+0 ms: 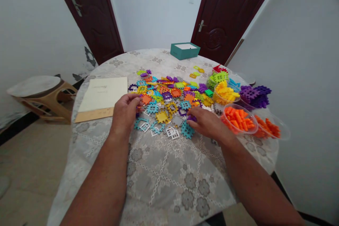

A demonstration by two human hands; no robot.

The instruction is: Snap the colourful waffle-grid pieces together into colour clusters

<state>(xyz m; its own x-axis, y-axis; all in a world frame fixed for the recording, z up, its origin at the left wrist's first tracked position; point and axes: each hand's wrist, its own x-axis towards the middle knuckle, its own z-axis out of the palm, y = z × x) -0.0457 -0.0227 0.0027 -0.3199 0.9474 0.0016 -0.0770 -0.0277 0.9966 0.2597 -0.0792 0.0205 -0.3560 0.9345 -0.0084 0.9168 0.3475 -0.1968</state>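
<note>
A loose heap of interlocking plastic building pieces (162, 117) in many colours lies in the middle of the table. My left hand (125, 111) is at the heap's left edge, its fingers curled together; orange and purple bits show by the fingertips, but what they grip is partly hidden. At the heap's right side, my right hand (205, 122) has its thumb and fingers closed on a purple building piece (191, 117). Just below those fingertips lies a teal square piece (187, 130). White window-shaped pieces (172, 133) rest along the near edge of the heap.
To the right stand clear tubs of sorted pieces: orange (239, 119), yellow (226, 92), purple (254, 96) and green (217, 79). A green box (184, 52) sits at the back. Cream paper (103, 93) lies at the left, near a wooden stool (45, 95).
</note>
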